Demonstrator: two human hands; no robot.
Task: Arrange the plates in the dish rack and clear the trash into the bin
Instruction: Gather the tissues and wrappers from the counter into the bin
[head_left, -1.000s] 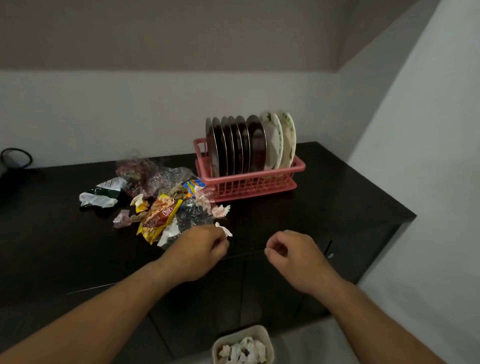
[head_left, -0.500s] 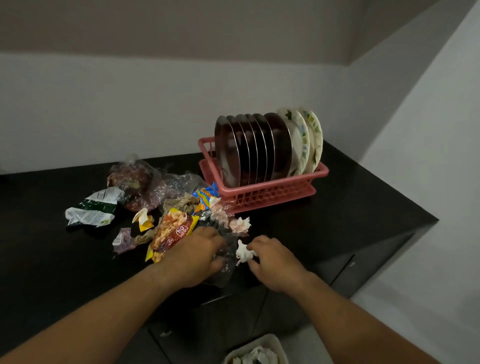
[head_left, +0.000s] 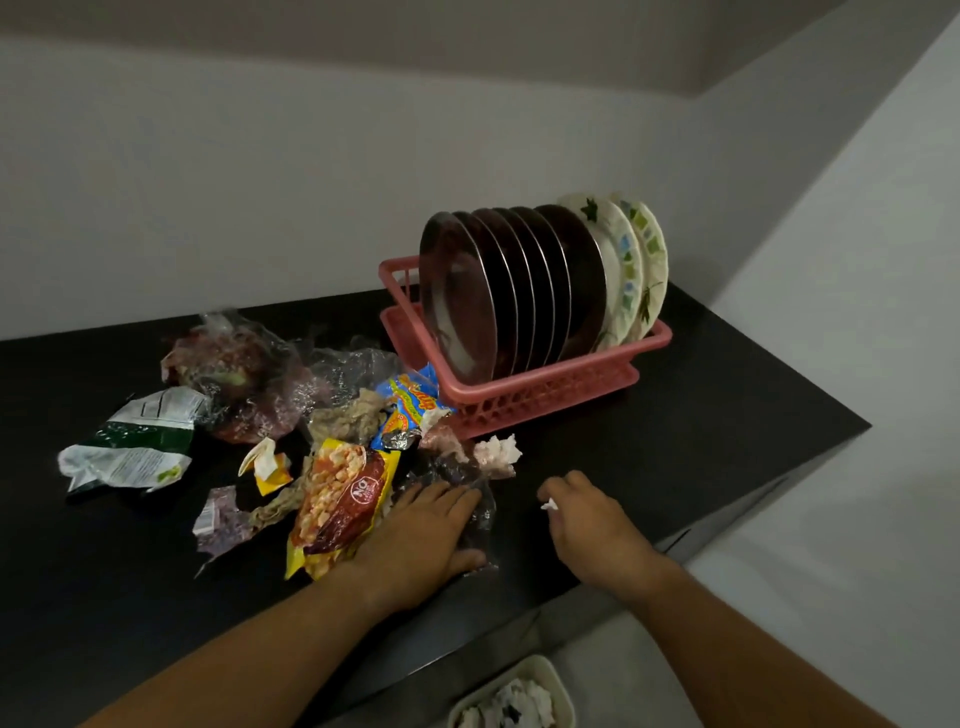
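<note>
A dim room with plain white walls (head_left: 260, 171) meeting in a corner at the upper right, where a darker, greyish band (head_left: 467, 36) runs along the top. A glossy black worktop (head_left: 727, 415) stands against the back wall and ends at a sharp corner on the right, beside the right-hand wall (head_left: 857, 260). Dark cabinet fronts (head_left: 467, 639) drop below its near edge. A pale floor (head_left: 779, 597) shows at the lower right. Light is low and even.
</note>
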